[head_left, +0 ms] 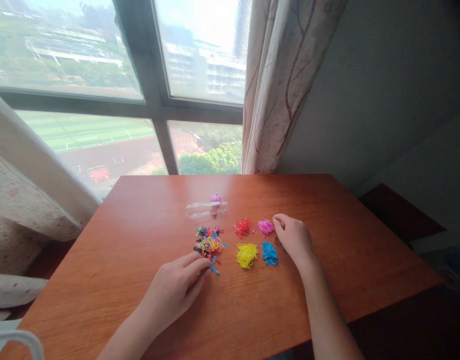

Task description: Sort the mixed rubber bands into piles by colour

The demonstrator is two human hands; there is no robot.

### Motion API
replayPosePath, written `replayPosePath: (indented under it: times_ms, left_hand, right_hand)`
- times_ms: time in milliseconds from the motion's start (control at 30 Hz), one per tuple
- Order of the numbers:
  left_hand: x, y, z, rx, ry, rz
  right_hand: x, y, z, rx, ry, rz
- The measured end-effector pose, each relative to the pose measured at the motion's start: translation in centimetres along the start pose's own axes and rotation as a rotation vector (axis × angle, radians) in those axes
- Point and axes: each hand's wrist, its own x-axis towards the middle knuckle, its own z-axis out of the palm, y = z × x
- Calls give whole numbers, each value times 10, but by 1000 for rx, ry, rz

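Small rubber bands lie in heaps on the table. My left hand [179, 282] reaches into the near side of a mixed-colour pile [210, 244], its thumb and fingers closed together. A blue rubber band [214, 267] shows at its fingertips. My right hand [293, 237] is beside the pink pile [265, 227], thumb and forefinger pinched; what is between them is too small to make out. A few black bands [277, 241] lie partly beneath this hand. Between the hands are a red pile [242, 228], a yellow pile [247, 256] and a blue pile [270, 253].
A clear plastic container [205, 210] lies behind the mixed pile, with a pink-purple object [216, 198] next to it. The brown wooden table [252, 310] reaches to the window. Curtains [278, 90] hang at both sides. A white curved rail [23, 337] stands at the lower left.
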Motion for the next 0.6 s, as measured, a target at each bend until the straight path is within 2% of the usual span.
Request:
replayPosePath:
  times_ms: [167, 333, 467, 600]
  left_hand:
    - [12, 14, 3, 47, -14, 64]
    - [42, 42, 5, 167, -81, 124]
    - [73, 65, 10, 234, -173, 156]
    - [95, 82, 22, 264, -256, 175]
  right_hand:
    - [-30, -3, 0, 99, 88, -3]
    - [-68, -4, 7, 312, 242, -7]
    - [-91, -1, 11, 369, 282, 14]
    - [-102, 7, 12, 330, 270, 38]
